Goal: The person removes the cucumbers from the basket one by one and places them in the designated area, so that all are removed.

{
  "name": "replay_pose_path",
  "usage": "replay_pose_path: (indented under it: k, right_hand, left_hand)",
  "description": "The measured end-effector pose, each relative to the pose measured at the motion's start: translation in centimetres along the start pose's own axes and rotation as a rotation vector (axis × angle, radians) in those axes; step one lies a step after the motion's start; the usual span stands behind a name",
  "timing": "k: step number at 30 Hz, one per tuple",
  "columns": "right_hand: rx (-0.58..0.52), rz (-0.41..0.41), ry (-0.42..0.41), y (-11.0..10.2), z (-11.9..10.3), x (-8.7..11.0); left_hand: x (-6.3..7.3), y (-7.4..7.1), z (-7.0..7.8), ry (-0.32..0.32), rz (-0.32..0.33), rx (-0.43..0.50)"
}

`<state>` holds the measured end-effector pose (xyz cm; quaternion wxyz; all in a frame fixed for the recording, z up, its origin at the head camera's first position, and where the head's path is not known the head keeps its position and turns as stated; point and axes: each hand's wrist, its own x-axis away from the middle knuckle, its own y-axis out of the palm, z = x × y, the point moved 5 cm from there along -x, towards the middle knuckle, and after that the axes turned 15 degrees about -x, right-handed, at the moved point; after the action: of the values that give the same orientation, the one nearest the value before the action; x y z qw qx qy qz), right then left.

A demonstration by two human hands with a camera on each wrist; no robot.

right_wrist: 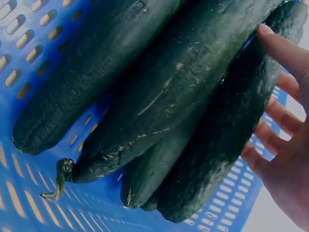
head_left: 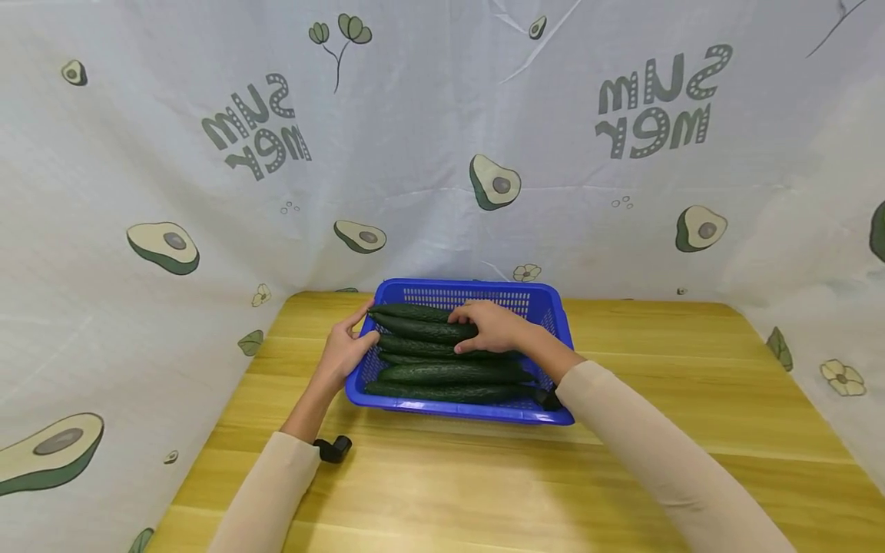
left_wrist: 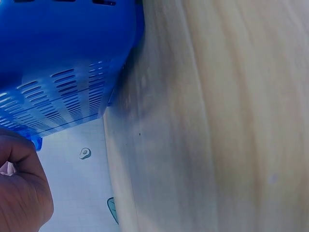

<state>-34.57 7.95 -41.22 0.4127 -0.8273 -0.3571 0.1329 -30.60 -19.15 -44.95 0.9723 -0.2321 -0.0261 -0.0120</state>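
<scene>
Several dark green cucumbers [head_left: 452, 373] lie side by side in a blue plastic basket [head_left: 459, 413]. At the basket's left end my left hand [head_left: 343, 350] grips the rim, its thumb beside the cucumber ends. The left wrist view shows only part of that left hand [left_wrist: 23, 188], curled close to the basket wall [left_wrist: 63, 92]. My right hand [head_left: 489, 326] reaches inside and holds one cucumber [head_left: 429, 330] towards the back. In the right wrist view, the thumb and spread fingers of the right hand [right_wrist: 285, 116] lie on either side of a cucumber [right_wrist: 222, 116].
The basket stands on a light wooden table [head_left: 429, 484] near its back edge. Behind it hangs a white curtain [head_left: 429, 115] printed with avocados and lettering. A small black device [head_left: 333, 449] sits at the left wrist.
</scene>
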Motion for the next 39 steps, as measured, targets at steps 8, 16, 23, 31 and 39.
replay_pose_path:
  k: [8,16,23,31,39]
  right_hand:
    - [-0.049,0.024,-0.015,-0.2,0.2,-0.3]
    - [-0.102,0.027,-0.020,-0.8,-0.1,-0.2]
    - [-0.109,0.081,-0.068,-2.1,-1.5,0.3]
    - [-0.091,0.120,-0.084,-4.5,-3.0,2.4]
    - [-0.040,0.157,-0.061,-6.0,-2.2,4.9]
  left_hand:
    - [-0.1,0.0,0.3,0.007,0.016,0.009]
    - [-0.3,-0.1,0.2,-0.011,-0.001,0.004]
    - [0.1,-0.3,1.0,-0.044,-0.047,0.017]
    - [0.6,-0.2,1.6,-0.054,-0.043,0.028]
    - [-0.2,0.1,-0.1,-0.044,-0.019,0.033]
